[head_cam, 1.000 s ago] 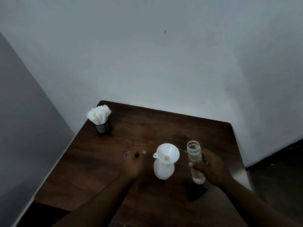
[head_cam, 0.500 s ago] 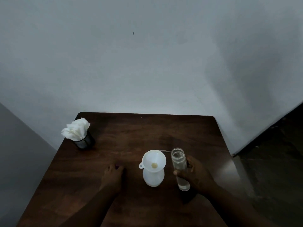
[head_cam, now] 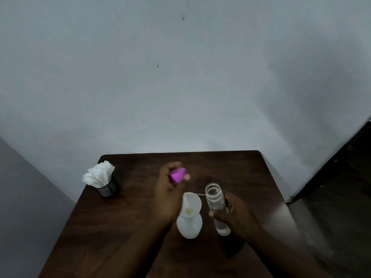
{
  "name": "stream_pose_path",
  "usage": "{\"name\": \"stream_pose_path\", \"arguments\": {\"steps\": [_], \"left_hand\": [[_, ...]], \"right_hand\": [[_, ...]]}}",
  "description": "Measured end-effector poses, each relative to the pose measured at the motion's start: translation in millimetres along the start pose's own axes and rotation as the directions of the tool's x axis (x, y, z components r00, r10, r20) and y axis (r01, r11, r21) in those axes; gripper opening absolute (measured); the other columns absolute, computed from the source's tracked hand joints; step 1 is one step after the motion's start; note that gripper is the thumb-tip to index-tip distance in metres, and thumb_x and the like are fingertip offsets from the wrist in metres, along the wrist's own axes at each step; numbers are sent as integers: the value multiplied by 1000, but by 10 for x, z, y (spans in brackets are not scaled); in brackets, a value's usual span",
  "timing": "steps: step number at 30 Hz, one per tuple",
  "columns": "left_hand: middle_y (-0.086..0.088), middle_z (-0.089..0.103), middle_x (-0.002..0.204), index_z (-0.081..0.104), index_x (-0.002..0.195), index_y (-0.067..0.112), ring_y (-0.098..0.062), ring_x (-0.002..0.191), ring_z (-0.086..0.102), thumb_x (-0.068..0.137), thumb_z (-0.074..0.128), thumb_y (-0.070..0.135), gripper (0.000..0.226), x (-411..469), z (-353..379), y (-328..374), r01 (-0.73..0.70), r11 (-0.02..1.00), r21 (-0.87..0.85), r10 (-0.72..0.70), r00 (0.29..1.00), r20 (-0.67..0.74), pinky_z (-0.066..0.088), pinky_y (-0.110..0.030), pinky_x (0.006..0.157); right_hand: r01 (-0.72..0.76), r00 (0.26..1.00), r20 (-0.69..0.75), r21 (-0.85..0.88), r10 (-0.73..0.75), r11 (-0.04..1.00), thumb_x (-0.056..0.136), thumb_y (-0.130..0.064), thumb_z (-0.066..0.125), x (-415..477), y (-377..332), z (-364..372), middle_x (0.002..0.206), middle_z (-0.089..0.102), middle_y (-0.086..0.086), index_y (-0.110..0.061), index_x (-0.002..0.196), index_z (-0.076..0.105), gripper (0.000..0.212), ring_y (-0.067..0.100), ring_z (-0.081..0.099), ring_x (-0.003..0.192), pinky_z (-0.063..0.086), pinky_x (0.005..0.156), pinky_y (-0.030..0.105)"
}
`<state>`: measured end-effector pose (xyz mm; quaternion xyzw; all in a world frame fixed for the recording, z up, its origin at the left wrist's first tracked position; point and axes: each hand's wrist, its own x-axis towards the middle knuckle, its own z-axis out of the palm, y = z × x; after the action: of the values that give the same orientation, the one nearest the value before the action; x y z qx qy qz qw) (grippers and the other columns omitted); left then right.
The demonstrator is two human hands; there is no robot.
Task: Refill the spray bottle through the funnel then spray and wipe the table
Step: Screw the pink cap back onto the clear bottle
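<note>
Funnel (head_cam: 191,204) sits in white spray bottle (head_cam: 189,224) mid-table (head_cam: 124,215). Left hand (head_cam: 167,194), just left of bottle, pinches pink spray cap (head_cam: 177,174). Right hand (head_cam: 233,214), just right of bottle, grips clear open jar (head_cam: 216,207), tilted slightly. Napkin holder (head_cam: 104,182) far left of bottle.
</note>
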<state>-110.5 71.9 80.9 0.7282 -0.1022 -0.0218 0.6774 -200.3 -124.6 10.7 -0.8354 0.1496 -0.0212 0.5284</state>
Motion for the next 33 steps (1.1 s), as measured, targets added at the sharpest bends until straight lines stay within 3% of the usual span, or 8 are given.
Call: {"name": "stream_pose_path", "arguments": {"steps": [4,11,17,20,22,26,29,33], "left_hand": [[3,64,124,61,128,20,-6,111,64,89,72,2,44,-149,435,-52,-69,996,-55,79,978,191,53,-18,86],[4,63,130,64,127,16,-2,117,61,83,77,-3,50,-195,648,-130,-146,989,-19,146,965,218,50,-13,91],[7,63,133,65,127,23,-11,126,59,82,76,-1,53,-175,690,-231,-120,993,21,109,951,288,52,-36,104],[6,60,138,64,130,21,-11,130,56,83,77,4,51,-169,686,-226,-99,995,-13,98,944,315,51,-38,107],[11,58,141,62,132,25,-8,131,55,84,80,19,51,-183,686,-205,-75,997,-22,78,941,329,51,-35,107],[15,62,129,60,131,35,-6,119,62,77,83,42,58,-229,727,-166,-33,999,12,30,980,197,55,-31,98],[11,68,116,66,116,33,-4,107,67,74,87,34,47,-231,724,-152,-25,999,21,24,997,70,58,-29,92],[7,72,110,69,110,29,-9,105,68,73,89,25,42,-195,693,-142,-42,999,20,40,995,86,59,-31,91]], "right_hand": [[4,1000,-14,-1,-4,1000,71,-32,86,-27,-68,2,104,74,-15,-38,110,67,44,0,69,94,57,86,36],[-11,999,-49,-21,10,1000,71,-34,87,-66,-152,-66,104,73,-11,-34,114,66,48,1,67,96,56,89,32],[11,999,-53,-38,-13,999,70,-33,87,-97,-177,-117,104,73,-12,-36,116,65,51,0,67,95,55,86,27],[3,999,-46,-29,-5,1000,70,-31,87,-102,-183,-135,104,72,-13,-39,115,64,50,-2,66,94,55,83,24],[15,999,-36,-28,-16,999,70,-34,87,-100,-174,-141,104,72,-17,-44,112,63,49,-5,66,95,56,84,25],[22,998,-50,-29,-24,999,67,-44,86,-79,-153,-136,106,72,-19,-43,115,64,53,-5,66,97,56,85,27],[22,997,-71,-30,-24,999,60,-55,83,-55,-132,-123,102,72,-21,-45,111,65,55,-6,66,93,56,82,25],[25,998,-61,-24,-27,999,64,-46,87,-63,-160,-130,102,72,-22,-41,115,65,56,-9,65,94,53,80,19]]}}
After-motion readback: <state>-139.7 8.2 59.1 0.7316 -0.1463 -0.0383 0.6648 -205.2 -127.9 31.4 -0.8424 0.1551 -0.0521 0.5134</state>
